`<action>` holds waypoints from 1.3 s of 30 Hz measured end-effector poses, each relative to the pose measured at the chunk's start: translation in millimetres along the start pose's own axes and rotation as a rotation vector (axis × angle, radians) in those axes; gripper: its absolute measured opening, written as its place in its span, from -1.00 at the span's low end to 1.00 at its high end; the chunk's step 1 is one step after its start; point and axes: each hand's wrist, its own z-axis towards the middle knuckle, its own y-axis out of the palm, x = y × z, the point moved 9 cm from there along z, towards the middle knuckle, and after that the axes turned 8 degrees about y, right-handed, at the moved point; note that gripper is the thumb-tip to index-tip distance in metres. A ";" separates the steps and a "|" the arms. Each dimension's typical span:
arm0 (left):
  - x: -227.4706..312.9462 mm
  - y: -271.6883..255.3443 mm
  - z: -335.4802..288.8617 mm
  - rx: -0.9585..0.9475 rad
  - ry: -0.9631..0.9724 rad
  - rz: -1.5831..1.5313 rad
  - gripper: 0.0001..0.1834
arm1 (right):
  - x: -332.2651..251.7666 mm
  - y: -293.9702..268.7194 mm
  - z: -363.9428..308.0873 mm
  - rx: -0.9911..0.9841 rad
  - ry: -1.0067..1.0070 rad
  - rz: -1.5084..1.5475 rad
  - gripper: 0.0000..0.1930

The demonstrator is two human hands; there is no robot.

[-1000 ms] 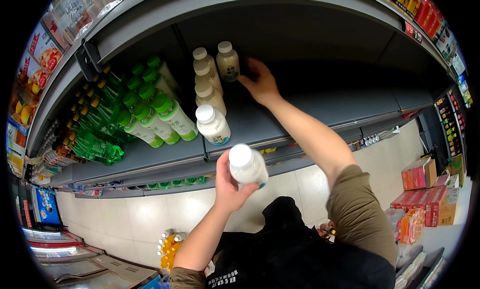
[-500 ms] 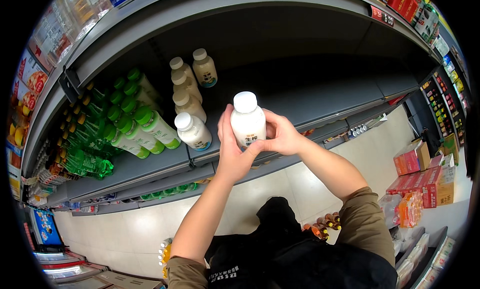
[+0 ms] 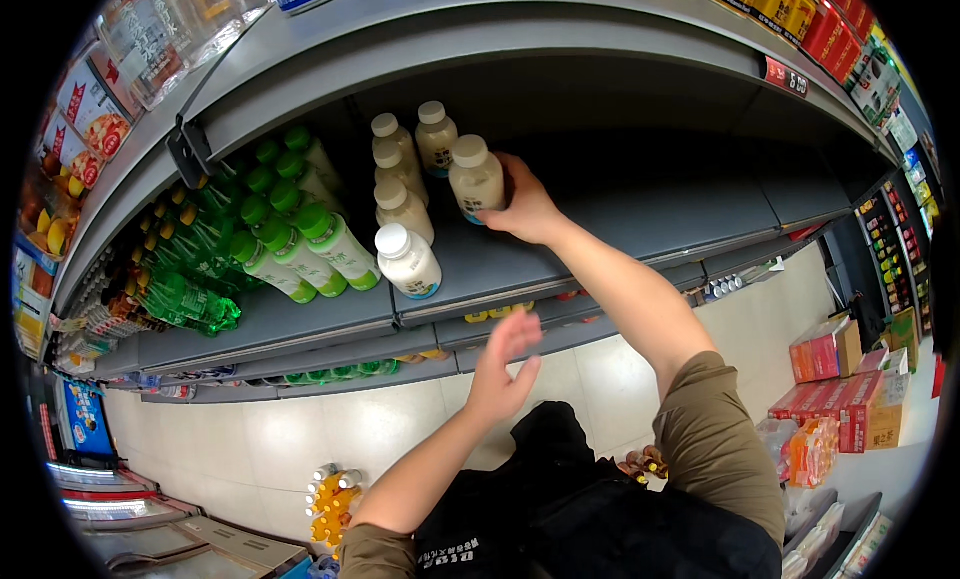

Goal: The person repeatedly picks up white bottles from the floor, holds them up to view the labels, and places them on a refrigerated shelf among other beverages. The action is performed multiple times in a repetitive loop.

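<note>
A white-capped bottle of milky drink (image 3: 476,182) is in my right hand (image 3: 527,205), whose fingers wrap round its right side. It is over the dark shelf (image 3: 610,229), just in front of a matching bottle (image 3: 437,139) at the back; whether its base touches the shelf I cannot tell. To its left, several more of these bottles stand in a row running front to back, the nearest being a white-capped bottle (image 3: 408,262) by the shelf edge. My left hand (image 3: 505,367) hangs in front of the shelf over the floor, fingers apart and holding nothing.
Green-capped bottles (image 3: 330,241) and green glassy bottles (image 3: 185,299) fill the shelf's left part. An upper shelf edge (image 3: 500,19) overhangs my right hand. Orange drink bottles (image 3: 333,507) stand on the floor at lower left; red cartons (image 3: 830,404) are stacked at right.
Both hands held the bottle in front of the shelf. The left hand has let go and dropped back; the right hand has carried the bottle up and inward, beside the others.
</note>
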 end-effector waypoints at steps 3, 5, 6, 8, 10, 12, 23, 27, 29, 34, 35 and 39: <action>-16.4 -14.3 -43.2 -0.082 -0.036 0.018 -0.43 | 9.2 8.4 27.4 -0.006 0.014 -0.085 -0.07; -27.3 -31.2 -72.1 -0.047 -0.072 0.047 -0.51 | 12.7 15.3 36.4 -0.044 0.062 -0.027 -0.06; -35.6 -39.8 -86.7 -0.012 -0.108 0.043 -0.53 | 16.0 18.6 39.5 -0.064 0.089 0.001 -0.05; -52.0 -54.9 -111.0 0.046 -0.155 0.014 -0.56 | 26.3 23.6 46.7 -0.078 0.063 -0.031 -0.05; -67.6 -68.3 -134.8 0.102 -0.187 -0.037 -0.59 | 32.1 32.1 49.2 -0.122 0.072 0.010 -0.07; -76.8 -79.3 -154.8 0.170 -0.200 -0.083 -0.60 | 32.1 36.2 52.9 -0.113 0.020 0.047 -0.09; -92.0 -100.6 -252.9 0.338 -0.378 -0.129 -0.64 | 53.8 59.5 62.7 0.013 0.021 -0.081 -0.20; -104.1 -131.6 -302.2 0.373 -0.567 0.033 -0.58 | 86.3 4.7 41.0 0.140 0.005 -0.606 -0.41; -108.1 -159.0 -345.9 0.546 -0.565 0.056 -0.63 | 113.3 -28.8 17.8 0.131 0.120 -0.645 -0.44; -164.8 -210.2 -552.2 1.125 -0.789 0.242 -0.67 | 74.0 -34.1 -81.4 0.353 0.091 -0.172 -0.65; -190.8 -208.6 -614.6 1.226 -0.867 0.252 -0.66 | 55.1 -22.0 -118.4 0.294 -0.148 -0.468 -0.72; -204.6 -172.4 -804.9 1.277 -1.509 0.204 -0.61 | 59.2 162.1 -240.9 -0.287 0.135 -0.408 -0.81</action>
